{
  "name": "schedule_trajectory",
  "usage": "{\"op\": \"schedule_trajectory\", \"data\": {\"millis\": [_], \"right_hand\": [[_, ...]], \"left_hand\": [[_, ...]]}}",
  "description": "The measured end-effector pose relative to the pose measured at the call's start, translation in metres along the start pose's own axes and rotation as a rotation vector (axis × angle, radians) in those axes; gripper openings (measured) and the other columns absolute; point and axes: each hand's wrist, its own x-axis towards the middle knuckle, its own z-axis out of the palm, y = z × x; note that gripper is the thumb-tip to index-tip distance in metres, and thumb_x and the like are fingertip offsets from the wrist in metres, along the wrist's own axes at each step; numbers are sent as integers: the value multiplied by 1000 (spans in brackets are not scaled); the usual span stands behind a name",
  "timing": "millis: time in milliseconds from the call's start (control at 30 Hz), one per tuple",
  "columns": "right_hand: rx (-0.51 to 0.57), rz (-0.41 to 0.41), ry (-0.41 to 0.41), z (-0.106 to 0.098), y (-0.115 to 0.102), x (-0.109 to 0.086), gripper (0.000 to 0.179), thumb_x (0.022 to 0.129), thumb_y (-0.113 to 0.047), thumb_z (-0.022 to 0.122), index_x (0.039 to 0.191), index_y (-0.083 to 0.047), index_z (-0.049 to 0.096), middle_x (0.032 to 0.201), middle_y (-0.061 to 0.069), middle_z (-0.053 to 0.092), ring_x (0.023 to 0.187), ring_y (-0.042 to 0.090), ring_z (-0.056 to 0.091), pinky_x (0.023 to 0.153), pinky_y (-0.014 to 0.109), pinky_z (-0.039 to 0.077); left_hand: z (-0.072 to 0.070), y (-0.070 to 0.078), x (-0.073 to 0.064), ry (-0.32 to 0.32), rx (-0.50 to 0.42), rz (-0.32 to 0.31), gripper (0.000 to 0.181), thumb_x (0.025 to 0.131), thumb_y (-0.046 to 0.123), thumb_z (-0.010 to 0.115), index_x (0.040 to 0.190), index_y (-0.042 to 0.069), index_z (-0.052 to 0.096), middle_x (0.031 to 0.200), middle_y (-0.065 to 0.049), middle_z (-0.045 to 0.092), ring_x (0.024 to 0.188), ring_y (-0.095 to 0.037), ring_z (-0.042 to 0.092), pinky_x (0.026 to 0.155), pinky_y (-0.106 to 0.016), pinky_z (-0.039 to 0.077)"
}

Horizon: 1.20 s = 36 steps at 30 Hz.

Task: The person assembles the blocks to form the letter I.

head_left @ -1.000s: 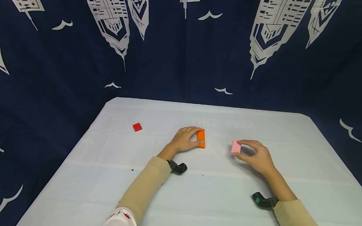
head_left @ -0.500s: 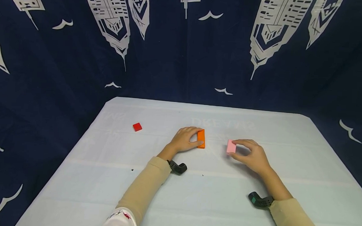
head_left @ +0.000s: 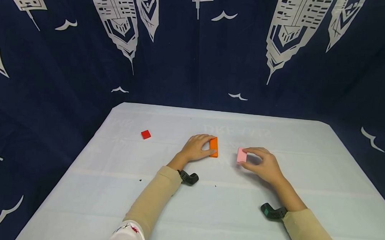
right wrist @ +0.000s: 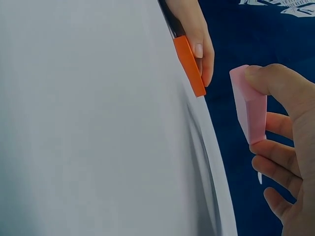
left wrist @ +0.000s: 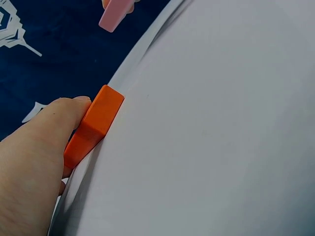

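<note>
Near the middle of the white table, my left hand (head_left: 195,148) grips an orange rectangular block (head_left: 214,147) between thumb and fingers. The left wrist view has this orange block (left wrist: 97,118) standing on the white cloth, the thumb along its side. To the right, my right hand (head_left: 267,166) pinches a smaller pink block (head_left: 242,155) by its ends, with a shadow below it. In the right wrist view the pink block (right wrist: 248,105) is between the thumb and the fingertips. A short gap separates the two blocks.
A small red block (head_left: 145,134) lies at the back left of the white table (head_left: 227,214). Behind the table hangs a dark blue curtain (head_left: 195,63) with white building prints. Black wrist devices sit on both wrists. A tiny dark speck (head_left: 140,180) lies left of the left sleeve.
My right hand has moved left with the pink block, closing part of the gap to the orange block. The left hand and the orange block have stayed in place.
</note>
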Motion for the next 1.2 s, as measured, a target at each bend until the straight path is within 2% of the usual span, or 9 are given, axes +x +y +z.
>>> {"op": "schedule_trajectory", "data": {"millis": [400, 967, 1200], "right_hand": [[11, -9, -15, 8, -8, 3, 47, 72, -26, 87, 113, -8, 72, 116, 13, 67, 113, 34, 57, 96, 58, 42], [61, -109, -18, 23, -18, 11, 43, 70, -20, 88, 109, -10, 74, 111, 7, 70, 107, 28, 59, 92, 52, 46], [66, -124, -49, 29, -23, 13, 45, 69, -23, 89, 110, -10, 74, 112, 7, 70, 108, 28, 59, 93, 52, 46]], "left_hand": [[4, -3, 2, 11, 17, -3, 61, 94, 51, 56, 147, 24, 43, 149, -1, 44, 138, -23, 36, 114, -43, 26], [3, -2, 2, 6, 13, -19, 62, 94, 52, 56, 148, 24, 42, 149, -1, 44, 139, -23, 35, 114, -44, 25], [2, -1, 1, 0, 5, -20, 62, 94, 52, 56, 148, 24, 42, 149, 0, 44, 139, -23, 35, 114, -44, 24]]}}
